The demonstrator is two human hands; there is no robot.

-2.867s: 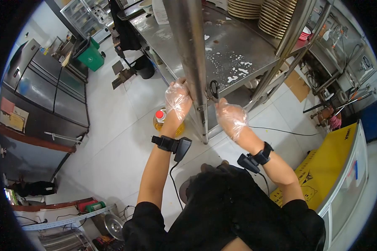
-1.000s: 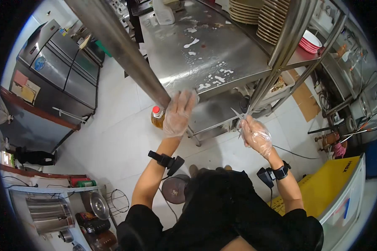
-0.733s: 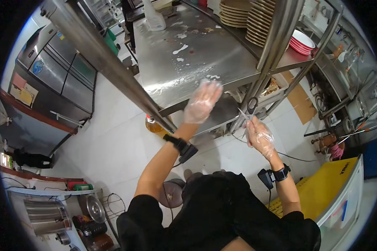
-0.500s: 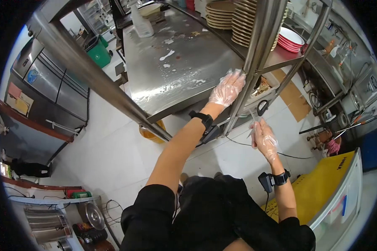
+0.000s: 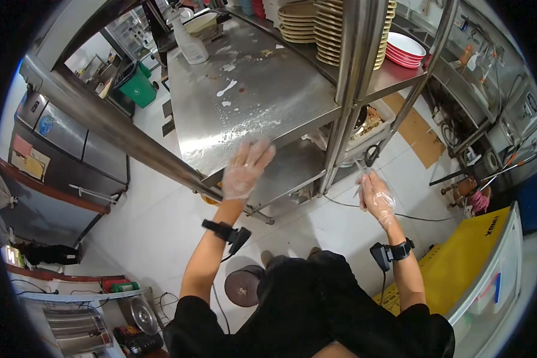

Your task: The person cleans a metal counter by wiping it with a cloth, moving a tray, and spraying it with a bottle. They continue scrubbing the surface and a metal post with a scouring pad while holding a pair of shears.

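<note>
My left hand (image 5: 248, 169), in a clear plastic glove, is open with its fingers stretched out over the front edge of the stainless steel table (image 5: 292, 98). White foamy wet patches (image 5: 227, 89) and droplets lie on the steel just beyond its fingertips. My right hand (image 5: 376, 196), gloved the same way, is closed around a pair of scissors (image 5: 371, 156) to the right of the table leg. The black handle loops point away from me, and the blades are partly hidden by the fingers. A black device is strapped to each wrist.
A white spray bottle (image 5: 189, 43) stands at the table's far left. Stacked tan plates (image 5: 297, 22) and red-rimmed white bowls (image 5: 406, 49) sit on the right side. Steel posts (image 5: 347, 89) rise near my hands. A round stool (image 5: 244, 286) and a cable (image 5: 411, 217) are on the floor.
My left hand has come off the table's right front corner and moved left and toward me. My right hand keeps the scissors in nearly the same place. The view has shifted slightly.
</note>
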